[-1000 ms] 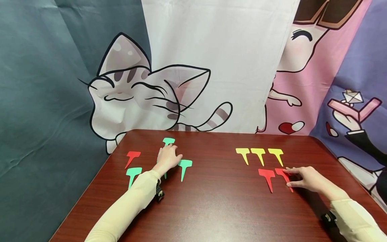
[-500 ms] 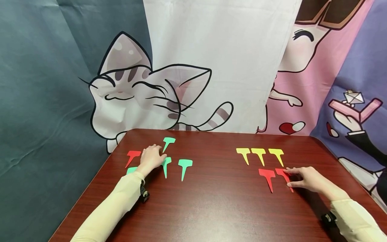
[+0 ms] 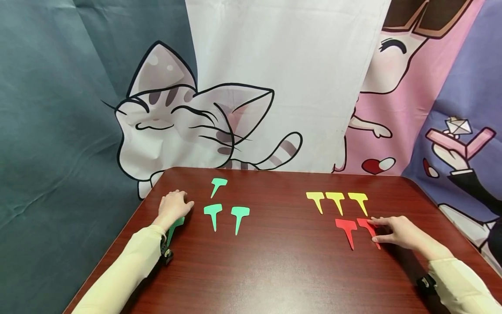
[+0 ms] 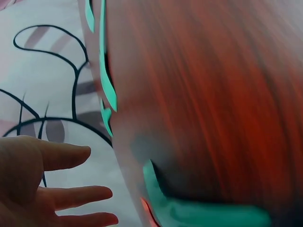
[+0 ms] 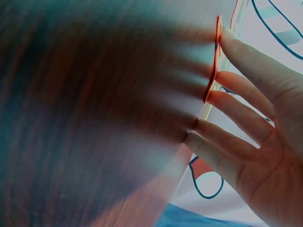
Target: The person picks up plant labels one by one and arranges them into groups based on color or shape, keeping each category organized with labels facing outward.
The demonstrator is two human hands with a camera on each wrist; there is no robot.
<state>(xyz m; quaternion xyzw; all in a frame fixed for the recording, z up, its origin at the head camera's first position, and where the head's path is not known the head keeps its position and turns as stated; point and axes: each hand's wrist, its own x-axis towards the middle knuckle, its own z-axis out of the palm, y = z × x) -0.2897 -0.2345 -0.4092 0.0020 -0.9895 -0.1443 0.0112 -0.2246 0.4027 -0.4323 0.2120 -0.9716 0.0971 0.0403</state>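
My left hand [image 3: 172, 208] hovers over the table's left side, fingers extended and holding nothing. It covers a red T-shaped plant label in the head view; a sliver of that red label [image 4: 148, 212] shows in the left wrist view. Below the wrist lies a green T-shaped plant label [image 3: 178, 222], partly hidden by the sleeve. On the right, my right hand [image 3: 401, 232] rests its fingertips and thumb on a red plant label [image 3: 364, 223] lying flat. Its straight fingers spread along the label in the right wrist view. Another red label [image 3: 347, 226] lies just left of it.
Three more green labels, including a far one [image 3: 218, 183], lie right of the left hand. Three yellow labels [image 3: 335, 198] form a row behind the red pair. The brown table [image 3: 274, 261] ends against a printed cartoon curtain [image 3: 313, 87].
My left hand has moved left, from over the green labels to over the red label at the left, uncovering the middle green one. The right hand stays in place.
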